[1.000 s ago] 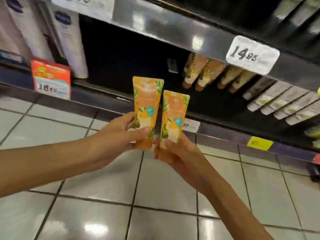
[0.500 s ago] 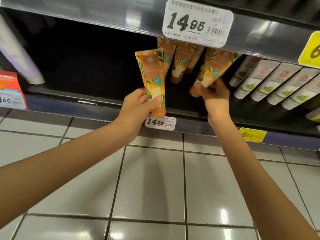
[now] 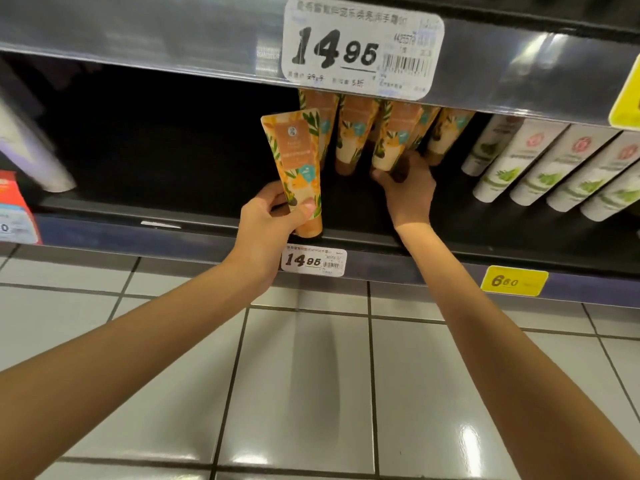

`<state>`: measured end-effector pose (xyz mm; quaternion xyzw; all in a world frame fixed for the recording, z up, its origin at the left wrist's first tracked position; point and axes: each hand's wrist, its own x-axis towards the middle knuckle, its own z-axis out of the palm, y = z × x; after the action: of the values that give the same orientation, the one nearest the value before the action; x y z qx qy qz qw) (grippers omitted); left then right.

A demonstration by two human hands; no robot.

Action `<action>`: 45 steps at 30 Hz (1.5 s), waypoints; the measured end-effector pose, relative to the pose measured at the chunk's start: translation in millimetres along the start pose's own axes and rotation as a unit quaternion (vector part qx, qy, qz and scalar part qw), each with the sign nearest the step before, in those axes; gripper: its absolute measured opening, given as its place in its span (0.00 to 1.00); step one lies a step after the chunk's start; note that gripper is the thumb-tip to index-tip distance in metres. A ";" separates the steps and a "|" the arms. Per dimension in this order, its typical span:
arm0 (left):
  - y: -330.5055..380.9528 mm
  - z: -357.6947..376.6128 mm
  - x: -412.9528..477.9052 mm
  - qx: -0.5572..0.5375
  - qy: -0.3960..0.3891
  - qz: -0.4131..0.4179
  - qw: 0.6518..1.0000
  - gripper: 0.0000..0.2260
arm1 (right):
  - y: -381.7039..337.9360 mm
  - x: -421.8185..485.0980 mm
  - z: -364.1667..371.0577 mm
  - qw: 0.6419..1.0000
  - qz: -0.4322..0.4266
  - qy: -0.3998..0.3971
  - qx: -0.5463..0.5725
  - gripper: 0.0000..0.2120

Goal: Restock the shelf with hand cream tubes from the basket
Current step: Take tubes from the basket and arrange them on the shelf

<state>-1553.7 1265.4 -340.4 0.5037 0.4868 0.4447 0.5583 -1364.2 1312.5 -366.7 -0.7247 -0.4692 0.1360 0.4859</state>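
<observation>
My left hand [image 3: 273,220] grips an orange hand cream tube [image 3: 296,161] with leaf print, cap down, just in front of the shelf's front lip [image 3: 194,225]. My right hand [image 3: 408,192] reaches into the shelf and holds the cap end of a second orange tube [image 3: 394,140], which stands in a row of like orange tubes [image 3: 353,133]. The tops of that row are hidden behind the upper shelf edge. The basket is out of view.
White tubes with green print [image 3: 540,164] fill the shelf to the right. To the left of the orange row, the shelf's dark interior [image 3: 156,140] shows. Price tags [image 3: 360,46] hang on both shelf edges. A white tiled floor [image 3: 304,375] lies below.
The view has closed in on the shelf. My right hand has pushed its tube deeper into the row and stood it more upright. My left hand has carried its tube up to the shelf lip.
</observation>
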 end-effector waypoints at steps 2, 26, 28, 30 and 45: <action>-0.2 -0.4 2.6 0.006 -0.004 0.001 1.000 0.13 | -2.2 1.8 1.2 1.000 -0.001 0.001 -0.004 0.19; 16.2 56.9 12.6 0.015 -0.124 -0.033 0.992 0.18 | -2.3 -49.8 -56.2 0.997 0.015 -0.025 0.068 0.16; 10.1 49.4 11.2 0.027 -0.098 -0.035 0.994 0.16 | 6.0 -28.3 -56.1 0.999 0.034 0.016 0.027 0.17; 4.0 39.9 9.3 0.006 -0.083 -0.052 0.995 0.14 | 13.9 -9.8 -52.3 0.999 0.034 0.026 -0.026 0.17; 6.3 10.3 6.0 0.009 -0.033 -0.036 0.999 0.12 | 8.8 2.1 -32.9 0.998 0.048 0.044 0.020 0.20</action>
<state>-1542.7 1270.6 -334.4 0.5052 0.4901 0.4030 0.5850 -1336.8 1294.4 -357.3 -0.7419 -0.4096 0.1366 0.5130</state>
